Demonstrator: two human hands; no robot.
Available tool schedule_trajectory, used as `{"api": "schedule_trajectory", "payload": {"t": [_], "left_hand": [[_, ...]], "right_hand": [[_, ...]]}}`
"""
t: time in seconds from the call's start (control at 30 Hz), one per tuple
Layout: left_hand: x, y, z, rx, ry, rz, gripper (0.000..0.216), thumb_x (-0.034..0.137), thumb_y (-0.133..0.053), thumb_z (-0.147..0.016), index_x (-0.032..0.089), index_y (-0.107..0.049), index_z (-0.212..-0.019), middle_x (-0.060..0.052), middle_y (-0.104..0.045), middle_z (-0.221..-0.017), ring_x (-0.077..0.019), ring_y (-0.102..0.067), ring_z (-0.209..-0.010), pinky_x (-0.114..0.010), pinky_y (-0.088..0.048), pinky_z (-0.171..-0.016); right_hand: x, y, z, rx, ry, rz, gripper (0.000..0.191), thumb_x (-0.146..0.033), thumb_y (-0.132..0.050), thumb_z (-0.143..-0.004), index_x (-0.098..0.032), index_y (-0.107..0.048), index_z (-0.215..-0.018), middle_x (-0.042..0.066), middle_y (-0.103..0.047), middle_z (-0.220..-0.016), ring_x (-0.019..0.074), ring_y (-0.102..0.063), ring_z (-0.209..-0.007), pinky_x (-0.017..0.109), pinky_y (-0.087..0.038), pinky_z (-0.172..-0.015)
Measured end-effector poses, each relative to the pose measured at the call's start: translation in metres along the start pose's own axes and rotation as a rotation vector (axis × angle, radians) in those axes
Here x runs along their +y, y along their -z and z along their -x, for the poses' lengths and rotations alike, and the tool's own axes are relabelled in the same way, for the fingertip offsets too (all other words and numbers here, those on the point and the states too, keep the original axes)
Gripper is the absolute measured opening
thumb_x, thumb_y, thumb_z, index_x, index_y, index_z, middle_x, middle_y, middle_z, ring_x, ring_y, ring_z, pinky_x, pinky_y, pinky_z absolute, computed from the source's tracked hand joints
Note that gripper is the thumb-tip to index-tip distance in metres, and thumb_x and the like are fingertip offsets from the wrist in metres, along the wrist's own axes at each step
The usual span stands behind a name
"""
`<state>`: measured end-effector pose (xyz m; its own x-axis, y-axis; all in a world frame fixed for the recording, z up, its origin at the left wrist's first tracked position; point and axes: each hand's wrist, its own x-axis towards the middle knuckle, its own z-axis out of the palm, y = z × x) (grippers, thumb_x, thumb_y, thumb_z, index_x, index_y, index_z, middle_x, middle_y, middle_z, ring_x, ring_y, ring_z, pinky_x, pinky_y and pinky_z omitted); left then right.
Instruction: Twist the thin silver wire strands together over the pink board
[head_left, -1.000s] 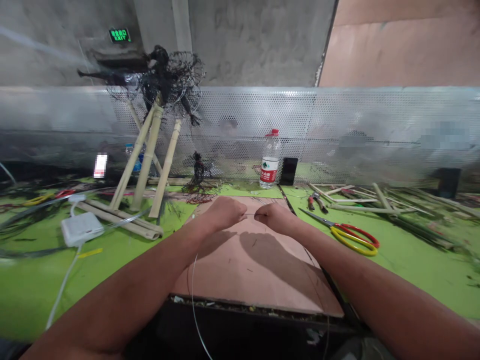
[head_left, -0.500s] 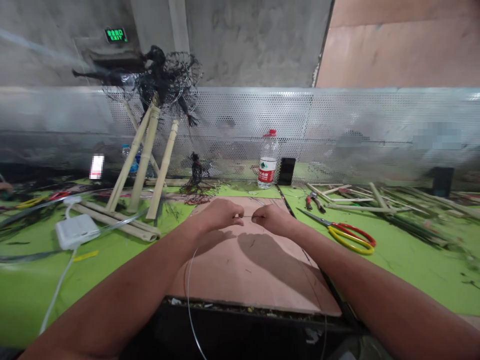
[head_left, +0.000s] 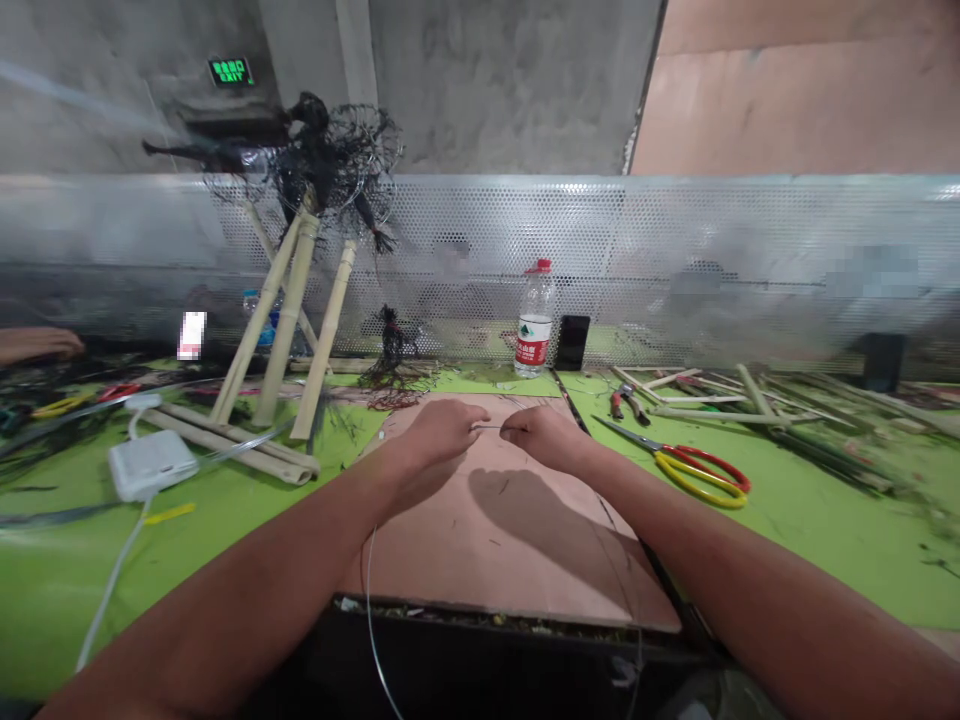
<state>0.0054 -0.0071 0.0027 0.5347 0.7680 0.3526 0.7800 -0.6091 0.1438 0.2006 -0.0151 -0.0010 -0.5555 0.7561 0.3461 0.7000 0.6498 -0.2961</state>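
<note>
One thin dark wire-like strand [head_left: 490,428], stretched level and sideways over the far part of the flat pinkish-brown wooden board [head_left: 517,565], directly between left hand [head_left: 446,430] and right hand [head_left: 546,434], about equally near to both. Pinched at its right by the right hand; at its left, reaching the left hand's thumb, forefinger extended, gripped or loose too small to tell.

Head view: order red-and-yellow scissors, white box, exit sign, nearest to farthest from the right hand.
From the right hand:
1. Scissors: just to its right.
2. White box: across to the left, past the left hand.
3. Exit sign: far back, upper left.
</note>
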Motion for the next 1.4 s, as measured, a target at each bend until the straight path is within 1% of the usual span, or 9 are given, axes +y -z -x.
{"api": "schedule_trajectory", "payload": {"t": [0.13, 0.23, 0.43, 0.63, 0.93, 1.1, 1.2, 1.27, 1.4], "left_hand": [[-0.003, -0.001, -0.002, -0.13, 0.075, 0.504, 0.041, 0.031, -0.06, -0.069, 0.015, -0.061, -0.107, -0.012, -0.06, -0.113, -0.0211, -0.058, -0.094, -0.03, -0.044, -0.076], [-0.002, 0.002, -0.002, -0.144, 0.038, 0.811, 0.053, 0.026, -0.062, -0.068, 0.015, -0.052, -0.119, -0.014, -0.053, -0.122, -0.0217, -0.054, -0.105, -0.03, -0.044, -0.081], [-0.001, 0.006, 0.0, -0.162, 0.072, 0.999, 0.065, 0.013, -0.057, -0.068, 0.012, -0.037, -0.13, -0.018, -0.059, -0.111, -0.0211, -0.057, -0.1, -0.033, -0.043, -0.081], [-0.008, 0.002, -0.003, -0.05, 0.03, 1.108, 0.074, 0.014, -0.059, -0.068, 0.016, -0.028, -0.135, -0.012, -0.064, -0.099, -0.0171, -0.061, -0.085, -0.036, -0.043, -0.083], [-0.007, 0.001, -0.004, 0.039, -0.034, 0.975, 0.07, 0.012, -0.055, -0.067, 0.015, -0.031, -0.133, -0.006, -0.064, -0.085, -0.014, -0.06, -0.08, -0.027, -0.044, -0.072], [-0.005, 0.005, -0.002, 0.07, -0.038, 0.767, 0.069, 0.015, -0.052, -0.07, 0.017, -0.029, -0.135, -0.007, -0.066, -0.093, -0.0149, -0.06, -0.087, -0.027, -0.044, -0.076], [-0.002, 0.008, 0.0, 0.114, -0.082, 0.523, 0.042, 0.02, -0.05, -0.074, 0.021, -0.055, -0.116, -0.008, -0.059, -0.115, -0.0169, -0.057, -0.098, -0.028, -0.043, -0.084], [0.001, 0.009, 0.001, 0.13, -0.134, 0.374, 0.03, 0.022, -0.048, -0.077, 0.022, -0.063, -0.102, -0.006, -0.052, -0.125, -0.018, -0.055, -0.104, -0.029, -0.04, -0.088], [0.002, 0.01, 0.002, 0.067, -0.182, 0.229, 0.04, 0.018, -0.043, -0.08, 0.025, -0.053, -0.118, -0.005, -0.056, -0.12, -0.019, -0.053, -0.107, -0.033, -0.037, -0.093]], "right_hand": [[0.005, 0.002, -0.001, -0.013, -0.043, -0.003, 0.026, -0.03, -0.046, -0.08, -0.018, -0.068, -0.079, 0.004, -0.064, -0.071, 0.0122, -0.051, -0.063, 0.021, -0.033, -0.057], [0.008, 0.003, -0.002, 0.003, -0.053, -0.002, 0.026, -0.031, -0.046, -0.08, -0.017, -0.067, -0.078, 0.003, -0.064, -0.071, 0.0122, -0.051, -0.063, 0.021, -0.033, -0.057], [0.012, 0.003, -0.003, -0.006, -0.049, -0.013, 0.023, -0.025, -0.046, -0.078, -0.018, -0.067, -0.078, 0.003, -0.065, -0.072, 0.0117, -0.052, -0.063, 0.021, -0.034, -0.056], [0.013, 0.005, -0.004, 0.036, -0.047, -0.012, 0.022, -0.026, -0.048, -0.078, -0.018, -0.068, -0.078, 0.002, -0.064, -0.07, 0.0119, -0.051, -0.064, 0.021, -0.034, -0.057], [0.012, 0.006, -0.005, 0.07, -0.104, -0.069, 0.022, -0.027, -0.048, -0.077, -0.017, -0.067, -0.077, 0.003, -0.064, -0.074, 0.0117, -0.051, -0.064, 0.021, -0.036, -0.057], [0.013, 0.005, -0.005, 0.078, -0.146, -0.11, 0.021, -0.026, -0.05, -0.076, -0.015, -0.068, -0.076, 0.003, -0.064, -0.073, 0.0125, -0.051, -0.064, 0.022, -0.038, -0.058], [0.012, 0.006, -0.005, 0.055, -0.145, -0.115, 0.02, -0.025, -0.051, -0.075, -0.015, -0.068, -0.076, 0.003, -0.063, -0.07, 0.0128, -0.051, -0.064, 0.022, -0.038, -0.059], [0.012, 0.007, -0.004, 0.047, -0.144, -0.118, 0.02, -0.025, -0.051, -0.075, -0.015, -0.068, -0.077, 0.003, -0.063, -0.069, 0.0125, -0.051, -0.064, 0.022, -0.038, -0.059], [0.014, 0.006, -0.004, 0.04, -0.143, -0.096, 0.021, -0.024, -0.048, -0.076, -0.016, -0.068, -0.076, 0.003, -0.064, -0.07, 0.0118, -0.051, -0.063, 0.021, -0.037, -0.058]]}}
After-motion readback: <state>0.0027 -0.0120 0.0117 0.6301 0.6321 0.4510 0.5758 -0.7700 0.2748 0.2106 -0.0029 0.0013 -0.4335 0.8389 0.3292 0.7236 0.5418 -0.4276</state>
